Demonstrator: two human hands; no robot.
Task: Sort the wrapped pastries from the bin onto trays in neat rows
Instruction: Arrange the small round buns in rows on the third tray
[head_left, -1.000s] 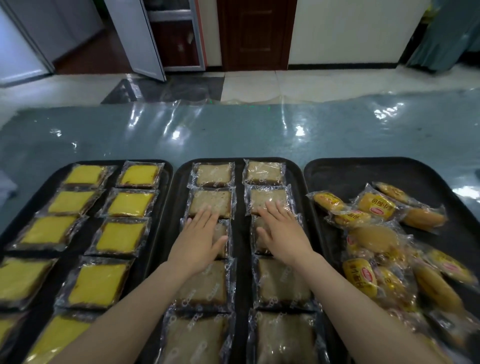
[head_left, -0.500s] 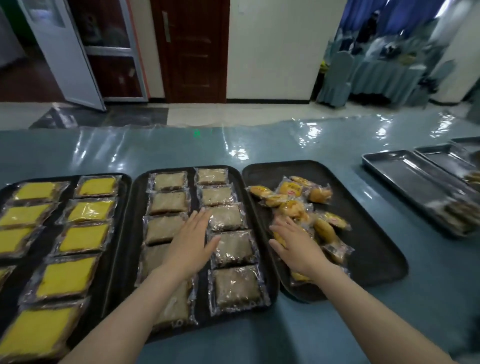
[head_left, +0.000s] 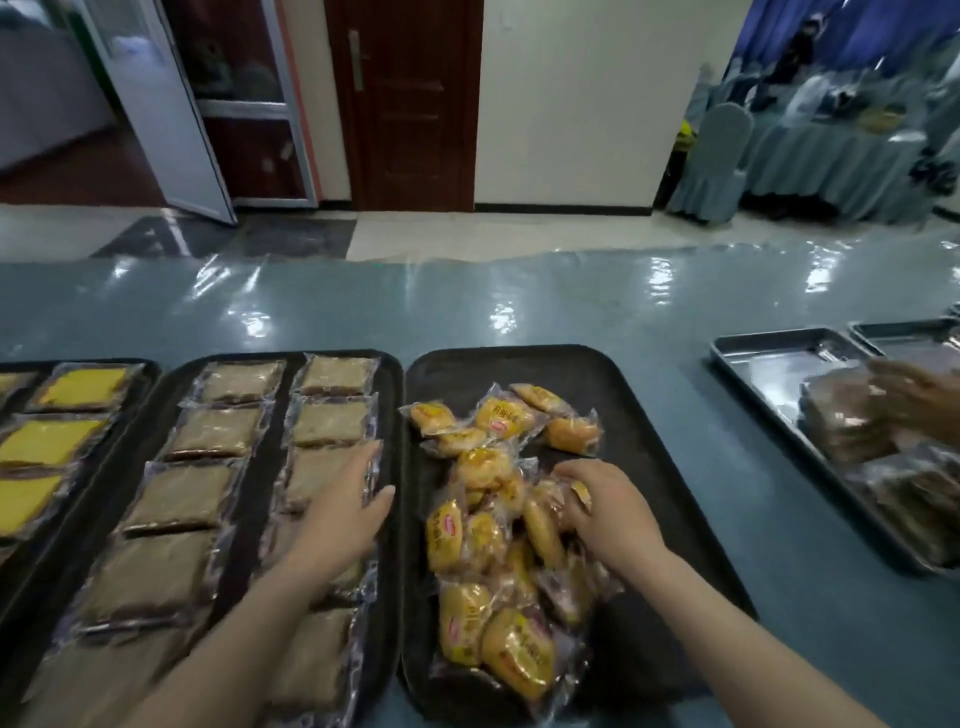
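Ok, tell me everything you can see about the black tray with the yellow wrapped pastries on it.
The black tray is a rounded-corner rectangle with a low raised rim, matte like plastic, lying flat on the blue table beside the brown-pastry tray. Yellow wrapped pastries lie heaped loosely along its left half; its right side is bare. The right hand reaches into the heap.

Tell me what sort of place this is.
Probably a banquet or catering hall: a long table under plastic sheeting, trays of wrapped pastries, and a covered chair at a skirted table behind.
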